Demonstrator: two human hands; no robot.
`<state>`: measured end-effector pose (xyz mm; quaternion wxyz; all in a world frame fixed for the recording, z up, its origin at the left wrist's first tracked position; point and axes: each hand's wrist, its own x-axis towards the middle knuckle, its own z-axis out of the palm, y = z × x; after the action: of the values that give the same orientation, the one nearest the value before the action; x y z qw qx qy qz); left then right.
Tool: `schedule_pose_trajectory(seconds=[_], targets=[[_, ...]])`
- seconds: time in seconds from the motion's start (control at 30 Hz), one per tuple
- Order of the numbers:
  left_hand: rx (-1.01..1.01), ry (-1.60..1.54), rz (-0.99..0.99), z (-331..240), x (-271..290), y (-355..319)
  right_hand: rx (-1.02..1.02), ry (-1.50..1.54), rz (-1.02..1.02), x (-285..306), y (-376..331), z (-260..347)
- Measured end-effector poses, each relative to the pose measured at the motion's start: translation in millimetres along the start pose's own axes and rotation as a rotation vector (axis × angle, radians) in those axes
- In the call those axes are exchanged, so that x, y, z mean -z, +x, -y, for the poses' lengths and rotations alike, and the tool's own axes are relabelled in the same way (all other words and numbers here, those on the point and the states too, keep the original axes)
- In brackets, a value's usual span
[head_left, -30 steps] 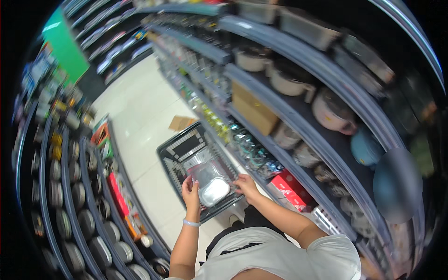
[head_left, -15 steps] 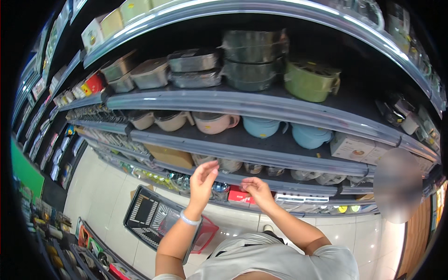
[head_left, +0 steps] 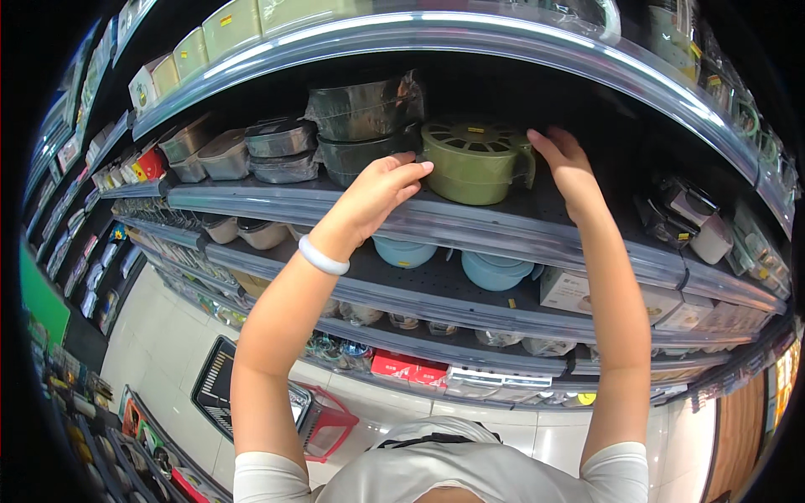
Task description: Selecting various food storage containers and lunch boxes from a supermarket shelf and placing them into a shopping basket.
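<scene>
Both hands raised to the shelf (head_left: 470, 222). Left hand (head_left: 377, 191) released, fingertips beside round olive-green lidded pot (head_left: 474, 163); right hand (head_left: 566, 159) released, touching its far side.

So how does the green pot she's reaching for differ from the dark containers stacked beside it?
The green pot is matte olive green, and the dark containers are wrapped in shiny film. The green pot stands alone, while the dark containers are stacked two high. The green pot has a slotted lid; the dark containers' lids look plain. The left hand is in front of the dark containers, and the right hand is beside the green pot's handle. Both sit on the same shelf.
</scene>
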<state>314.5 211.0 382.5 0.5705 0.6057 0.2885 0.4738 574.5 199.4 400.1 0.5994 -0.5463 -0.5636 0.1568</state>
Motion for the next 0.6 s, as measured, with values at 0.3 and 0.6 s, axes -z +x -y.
schedule_pose_trajectory(seconds=[0.3, 0.6], targets=[[0.03, 0.26, 0.131, -11.4, -23.7, 4.9, -0.232, 0.032, 0.367, -0.5, 12.5, -3.4], [-0.35, -0.055, 0.357, -24.5, -71.3, -63.4, 0.115, 0.275, 0.088, 51.5, -56.2, 42.2]])
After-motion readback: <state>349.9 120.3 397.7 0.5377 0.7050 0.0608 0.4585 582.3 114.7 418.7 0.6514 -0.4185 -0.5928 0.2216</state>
